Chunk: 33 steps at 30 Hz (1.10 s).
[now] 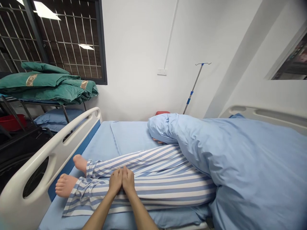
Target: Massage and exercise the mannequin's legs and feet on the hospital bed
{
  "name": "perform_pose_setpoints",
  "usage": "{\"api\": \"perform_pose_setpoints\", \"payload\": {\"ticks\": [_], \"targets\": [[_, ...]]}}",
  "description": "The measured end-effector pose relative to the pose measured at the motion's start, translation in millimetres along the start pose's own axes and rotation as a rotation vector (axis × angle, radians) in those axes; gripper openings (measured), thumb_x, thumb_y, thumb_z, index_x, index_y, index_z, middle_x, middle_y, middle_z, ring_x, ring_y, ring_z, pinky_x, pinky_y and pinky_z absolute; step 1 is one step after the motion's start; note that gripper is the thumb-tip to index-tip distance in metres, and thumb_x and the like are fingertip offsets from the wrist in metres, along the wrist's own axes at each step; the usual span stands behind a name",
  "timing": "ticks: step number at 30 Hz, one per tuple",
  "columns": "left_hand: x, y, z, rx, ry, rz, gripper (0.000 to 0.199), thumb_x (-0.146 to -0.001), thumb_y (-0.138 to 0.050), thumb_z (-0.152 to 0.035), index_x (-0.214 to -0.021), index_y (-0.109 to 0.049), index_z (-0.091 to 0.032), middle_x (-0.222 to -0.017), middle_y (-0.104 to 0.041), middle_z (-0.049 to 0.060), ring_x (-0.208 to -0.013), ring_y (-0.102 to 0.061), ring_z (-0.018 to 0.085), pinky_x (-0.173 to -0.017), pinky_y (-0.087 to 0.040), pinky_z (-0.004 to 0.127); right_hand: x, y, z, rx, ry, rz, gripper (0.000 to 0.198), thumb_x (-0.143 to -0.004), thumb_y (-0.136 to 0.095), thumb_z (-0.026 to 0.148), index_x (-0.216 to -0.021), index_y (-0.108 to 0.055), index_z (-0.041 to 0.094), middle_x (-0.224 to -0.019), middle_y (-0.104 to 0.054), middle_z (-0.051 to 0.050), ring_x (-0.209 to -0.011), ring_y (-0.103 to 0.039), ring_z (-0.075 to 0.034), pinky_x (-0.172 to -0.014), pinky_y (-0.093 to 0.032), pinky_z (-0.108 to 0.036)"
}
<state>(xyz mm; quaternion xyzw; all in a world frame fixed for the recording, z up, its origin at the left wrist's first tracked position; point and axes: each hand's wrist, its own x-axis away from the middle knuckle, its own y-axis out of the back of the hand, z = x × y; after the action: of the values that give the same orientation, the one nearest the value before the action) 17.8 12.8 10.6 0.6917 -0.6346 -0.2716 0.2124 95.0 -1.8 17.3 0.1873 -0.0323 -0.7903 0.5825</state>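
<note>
My left hand (115,181) and my right hand (128,180) lie side by side on the near leg of the blue-and-white striped trousers (168,187). Both hands are closed, with the fingers curled down over the cloth and the thumb sides touching. The fingertips are hidden behind the knuckles. The trousers are on a figure lying on the bed, its smooth, doll-like near foot (65,186) and far foot (80,163) bare at the left. A light blue quilt (242,153) covers the upper body, and a few fingers show under its edge.
The bed's white footboard (35,169) rises at the left, and the headboard (268,116) stands at the right. Beyond the bed are an IV pole (195,84) and a red object (163,112). Green folded bedding (48,84) sits on a rack by the barred window.
</note>
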Motion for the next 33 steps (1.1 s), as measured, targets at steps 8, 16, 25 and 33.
{"api": "perform_pose_setpoints", "payload": {"ticks": [8,16,25,33], "targets": [[-4.6,-13.3,-27.1,0.433,0.138,-0.214,0.029,-0.078,-0.032,-0.034,-0.052,-0.035,-0.021,-0.048,-0.042,-0.004,-0.050,-0.040,0.011,-0.051,-0.031,0.023,-5.2,2.7,-6.8,-0.127,-0.101,-0.028,0.051,-0.087,-0.028,0.045,-0.051,-0.050,0.018,-0.050,-0.055,-0.003,-0.051,-0.048,-0.014,-0.049,-0.031,-0.024],[8.5,-21.1,-12.5,0.177,0.051,-0.162,0.031,-0.084,-0.030,-0.036,-0.062,-0.047,-0.021,-0.062,-0.058,0.002,-0.062,-0.050,0.014,-0.062,-0.035,0.026,-3.6,3.5,-5.2,-0.119,-0.063,-0.028,0.045,-0.087,-0.031,0.040,-0.053,-0.050,0.017,-0.053,-0.057,-0.004,-0.052,-0.049,-0.014,-0.050,-0.032,-0.024],[7.7,-21.3,-11.1,0.071,0.027,-0.121,0.031,-0.086,-0.028,-0.032,-0.065,-0.047,-0.021,-0.069,-0.060,0.004,-0.070,-0.055,0.016,-0.065,-0.035,0.025,-11.7,15.7,-0.5,0.146,-0.016,0.103,0.050,-0.089,-0.026,0.037,-0.054,-0.055,0.017,-0.057,-0.061,-0.007,-0.053,-0.052,-0.014,-0.051,-0.030,-0.024],[11.3,-22.3,-17.4,-0.064,0.012,-0.080,0.028,-0.087,-0.030,-0.029,-0.069,-0.051,-0.021,-0.075,-0.063,0.004,-0.074,-0.057,0.016,-0.066,-0.035,0.024,-11.9,37.5,3.3,0.344,0.127,0.146,0.051,-0.091,-0.023,0.033,-0.060,-0.060,0.018,-0.060,-0.063,-0.005,-0.053,-0.052,-0.012,-0.051,-0.026,-0.024]]}}
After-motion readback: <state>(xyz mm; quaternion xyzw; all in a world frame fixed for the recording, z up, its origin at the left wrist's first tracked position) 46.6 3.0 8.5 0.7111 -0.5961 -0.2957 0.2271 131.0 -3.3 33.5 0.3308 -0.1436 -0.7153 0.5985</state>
